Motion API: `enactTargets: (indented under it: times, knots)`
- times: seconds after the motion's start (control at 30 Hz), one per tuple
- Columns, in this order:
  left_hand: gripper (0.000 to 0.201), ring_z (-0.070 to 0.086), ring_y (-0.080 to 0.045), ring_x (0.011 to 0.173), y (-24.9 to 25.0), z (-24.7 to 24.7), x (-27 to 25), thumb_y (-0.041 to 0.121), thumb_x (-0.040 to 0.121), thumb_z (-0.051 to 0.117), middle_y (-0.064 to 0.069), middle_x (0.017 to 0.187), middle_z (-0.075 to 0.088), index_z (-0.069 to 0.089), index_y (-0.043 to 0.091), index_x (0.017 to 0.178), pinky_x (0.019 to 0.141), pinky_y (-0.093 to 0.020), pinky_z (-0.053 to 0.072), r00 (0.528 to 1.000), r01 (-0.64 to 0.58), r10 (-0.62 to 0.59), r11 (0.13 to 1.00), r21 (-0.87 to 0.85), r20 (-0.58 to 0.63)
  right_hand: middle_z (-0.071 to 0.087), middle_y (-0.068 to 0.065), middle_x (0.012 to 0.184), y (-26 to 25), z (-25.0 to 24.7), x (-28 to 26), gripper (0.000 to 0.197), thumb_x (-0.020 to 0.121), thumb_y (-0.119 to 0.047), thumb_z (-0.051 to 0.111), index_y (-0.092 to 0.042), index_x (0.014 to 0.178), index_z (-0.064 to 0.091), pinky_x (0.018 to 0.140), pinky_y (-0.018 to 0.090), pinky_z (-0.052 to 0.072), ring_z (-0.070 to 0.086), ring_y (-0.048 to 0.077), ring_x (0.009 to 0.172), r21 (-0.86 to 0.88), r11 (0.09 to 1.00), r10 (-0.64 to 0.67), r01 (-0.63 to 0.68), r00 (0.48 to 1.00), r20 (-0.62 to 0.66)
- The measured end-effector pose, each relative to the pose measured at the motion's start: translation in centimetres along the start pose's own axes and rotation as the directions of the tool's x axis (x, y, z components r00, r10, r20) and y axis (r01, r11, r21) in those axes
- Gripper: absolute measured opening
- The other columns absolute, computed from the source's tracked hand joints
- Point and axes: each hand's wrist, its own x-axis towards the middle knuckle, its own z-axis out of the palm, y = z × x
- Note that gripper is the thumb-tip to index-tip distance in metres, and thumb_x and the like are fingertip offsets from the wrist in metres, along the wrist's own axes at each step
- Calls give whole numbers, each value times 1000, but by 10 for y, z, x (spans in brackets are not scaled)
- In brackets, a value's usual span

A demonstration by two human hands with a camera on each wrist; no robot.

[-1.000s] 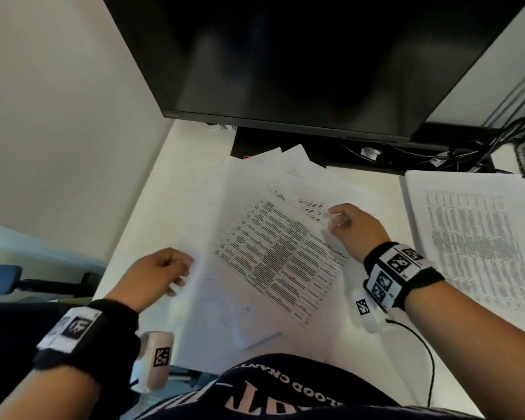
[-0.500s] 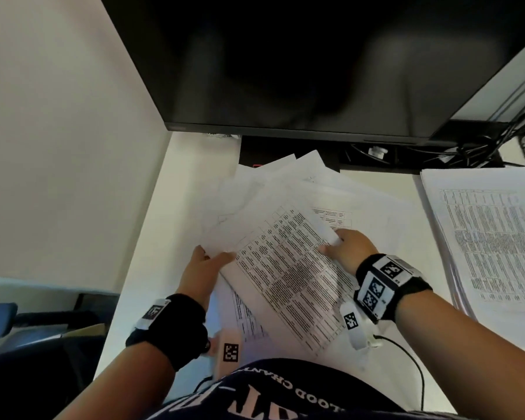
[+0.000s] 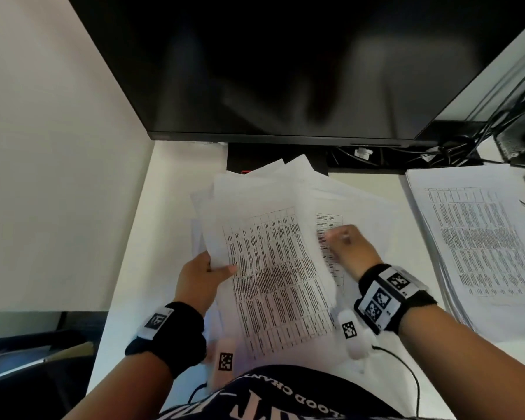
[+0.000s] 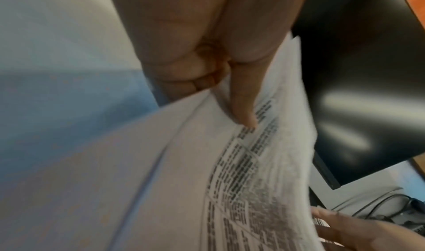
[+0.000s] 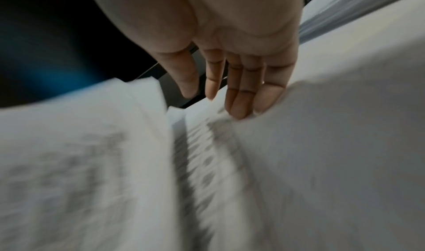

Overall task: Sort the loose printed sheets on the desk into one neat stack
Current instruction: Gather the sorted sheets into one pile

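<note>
A fan of loose printed sheets [image 3: 270,183] lies on the white desk [image 3: 164,183] in front of me. The top sheet [image 3: 279,277], covered with a dense table, is raised at its left edge. My left hand [image 3: 208,269] pinches that edge, thumb [image 4: 243,113] on the print and fingers underneath. To the right of the top sheet, my right hand [image 3: 343,241] rests with straight fingers [image 5: 241,106] on a lower sheet [image 3: 328,221]. A separate stack of printed sheets [image 3: 479,237] lies at the right of the desk.
A large dark monitor [image 3: 285,65] stands at the back, its base just behind the fanned sheets. Cables [image 3: 455,147] run behind the right stack. A pale partition wall [image 3: 58,177] borders the desk's left edge. My lap is at the desk's near edge.
My left hand went from the near left of the desk up to the sheets and took hold of their left edge. The top sheet has turned more upright. My right hand shifted slightly right.
</note>
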Motion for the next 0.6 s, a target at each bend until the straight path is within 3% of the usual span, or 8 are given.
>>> enactTargets:
  times: [0.07,0.17,0.23,0.3,0.37,0.47,0.53,0.6]
  knots:
    - [28,70,-19,93,0,-7,-7,11,73,80,-4,96,75,72,7,100,81,-28,53,997,28,-25,999,-38,70,62,-1,112,0,-17,12,11,93,-28,49,-27,104,53,86,32,46,59,18,93,9,1000,-13,14,992,-122]
    - [30,70,-19,93,-1,-14,-17,10,70,81,-4,97,75,74,11,99,89,-36,51,988,33,-28,999,-29,153,61,2,108,-3,-32,36,18,91,-13,46,-21,103,57,88,33,44,58,26,102,-82,995,-67,52,979,-191]
    - [30,71,-17,93,-1,-16,-23,8,68,82,-2,97,76,74,16,96,93,-39,52,978,13,-11,1000,-8,207,59,8,103,-13,-35,44,16,92,-10,44,-17,95,58,88,36,43,57,33,105,-178,981,-107,74,977,-185]
    - [37,70,-15,95,-2,-16,-29,5,64,84,-1,98,76,74,21,95,93,-40,52,970,-39,38,999,1,238,63,10,108,-25,-36,50,17,90,-15,51,-21,96,66,96,36,43,59,30,104,-105,984,-154,142,981,-119]
    - [42,70,-12,96,0,-17,-33,4,61,86,2,98,76,74,29,93,90,-36,53,965,-77,70,997,17,252,59,5,125,-32,-33,58,29,89,-25,60,-22,118,62,101,29,38,55,23,113,-139,965,-226,222,974,-16]
    - [43,69,2,80,4,-17,-40,1,68,81,14,80,75,75,43,69,76,-16,51,938,-111,83,992,63,336,36,-4,149,-46,-23,68,67,84,-37,67,-29,143,36,111,32,27,35,19,136,-436,851,-272,292,956,109]
    - [51,65,6,68,9,-17,-46,-3,71,77,18,68,71,72,46,59,67,-10,46,928,-120,84,990,78,362,33,-4,150,-53,-18,74,82,76,-46,71,-35,144,27,110,42,24,30,23,137,-584,745,-296,321,945,141]
    - [43,67,3,71,7,-18,-49,-2,71,78,14,71,73,74,40,63,67,-10,47,931,-95,67,994,61,359,36,-2,145,-58,-18,77,87,69,-56,71,-42,141,24,104,47,27,32,26,131,-751,576,-310,322,937,163]
